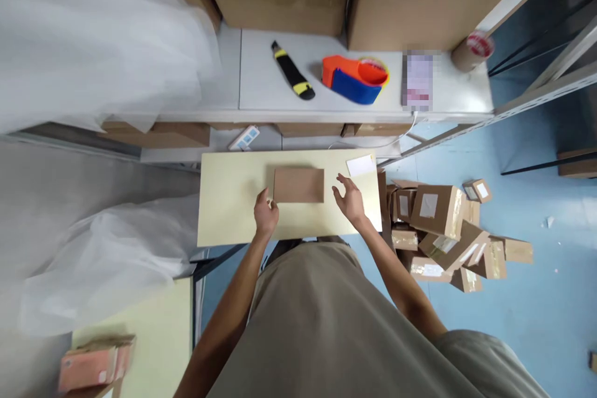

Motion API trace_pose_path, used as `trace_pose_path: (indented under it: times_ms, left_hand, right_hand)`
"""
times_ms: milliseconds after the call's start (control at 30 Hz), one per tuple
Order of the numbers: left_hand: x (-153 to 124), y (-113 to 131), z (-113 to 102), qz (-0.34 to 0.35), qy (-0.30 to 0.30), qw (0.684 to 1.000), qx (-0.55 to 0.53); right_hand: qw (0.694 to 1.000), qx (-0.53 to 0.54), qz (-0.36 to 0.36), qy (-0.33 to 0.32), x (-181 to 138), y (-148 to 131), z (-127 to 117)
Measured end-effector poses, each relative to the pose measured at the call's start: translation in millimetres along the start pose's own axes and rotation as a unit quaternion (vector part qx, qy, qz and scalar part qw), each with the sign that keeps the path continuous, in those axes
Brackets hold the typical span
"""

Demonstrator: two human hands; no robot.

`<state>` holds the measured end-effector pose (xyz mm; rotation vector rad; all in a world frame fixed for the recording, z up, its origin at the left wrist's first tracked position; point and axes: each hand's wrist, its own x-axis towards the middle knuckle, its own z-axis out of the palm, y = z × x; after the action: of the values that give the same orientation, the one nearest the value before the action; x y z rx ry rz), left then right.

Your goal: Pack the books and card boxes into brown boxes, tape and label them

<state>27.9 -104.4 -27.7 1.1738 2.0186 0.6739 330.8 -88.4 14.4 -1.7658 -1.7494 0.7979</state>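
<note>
A flat brown cardboard box (298,185) lies on a small pale yellow table (224,205). My left hand (265,214) rests at the box's near left corner with its fingers curled, holding nothing that I can see. My right hand (349,199) hovers just right of the box, fingers spread and empty. A white paper label (360,165) lies on the table's far right corner.
On the grey shelf (261,84) behind lie a black and yellow utility knife (293,71), an orange and blue tape dispenser (355,78) and a tape roll (473,50). Several taped cardboard boxes (443,227) are piled on the blue floor at right. White plastic bags (84,43) fill the left.
</note>
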Motion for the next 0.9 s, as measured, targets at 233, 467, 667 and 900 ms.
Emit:
trace_pose_path:
  times_ms: [233, 467, 667, 900]
  left_hand:
    - [7, 120, -16, 0.24, 0.057, 0.968, -0.049]
    - [-6, 219, -19, 0.361, 0.074, 0.923, -0.106]
    - [-39, 228, -8, 0.37, 0.051, 0.917, -0.14]
    - [-96, 195, 18, 0.289, -0.005, 0.936, -0.202]
  right_hand:
    - [0.96, -0.109, -0.194, 0.172, 122, -88, -133]
    - [0.953, -0.205, -0.181, 0.129, 232, -93, -123]
    - [0.967, -0.16, -0.162, 0.112, 205, -78, -121]
    - [0.985, 0.124, -0.12, 0.011, 47, -60, -99]
